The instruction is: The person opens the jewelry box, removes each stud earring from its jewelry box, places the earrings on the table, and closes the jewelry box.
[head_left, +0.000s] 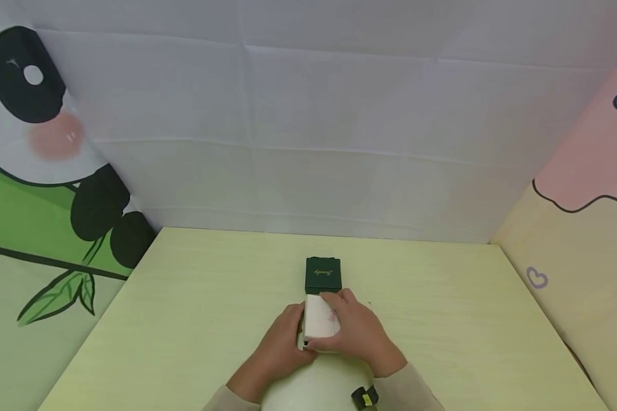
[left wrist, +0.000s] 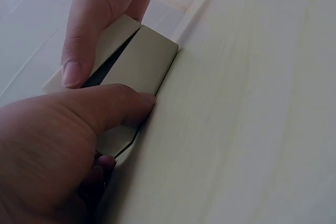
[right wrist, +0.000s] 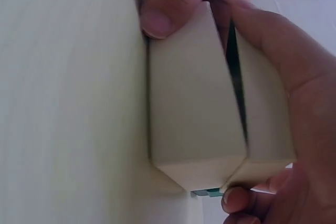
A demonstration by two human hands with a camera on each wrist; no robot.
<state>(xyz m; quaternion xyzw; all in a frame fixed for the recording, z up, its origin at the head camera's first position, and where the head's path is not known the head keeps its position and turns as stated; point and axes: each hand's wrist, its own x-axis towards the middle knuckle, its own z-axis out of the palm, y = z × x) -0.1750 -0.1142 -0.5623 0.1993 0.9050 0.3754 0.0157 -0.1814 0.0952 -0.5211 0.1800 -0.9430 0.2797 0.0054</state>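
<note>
A small white lidded box (head_left: pixel 319 319) with a pinkish print on top sits on the table between both hands. My left hand (head_left: pixel 283 347) grips its base (left wrist: pixel 144 59) from the left side, the thumb lying along the near wall. On the right, my right hand (head_left: pixel 361 330) pinches the lid (right wrist: pixel 265 108) between thumb and fingers. The lid is tilted up at one end, and a wedge-shaped dark gap shows between it and the base in both wrist views. What lies inside cannot be made out.
Just behind the white box lies a dark green box (head_left: pixel 323 275) with gold lettering. The pale yellow table (head_left: pixel 211 285) meets a white cloth wall (head_left: pixel 329 142) at the back, with printed panels at left and right. A black and yellow object (head_left: pixel 365 398) sits by the right sleeve.
</note>
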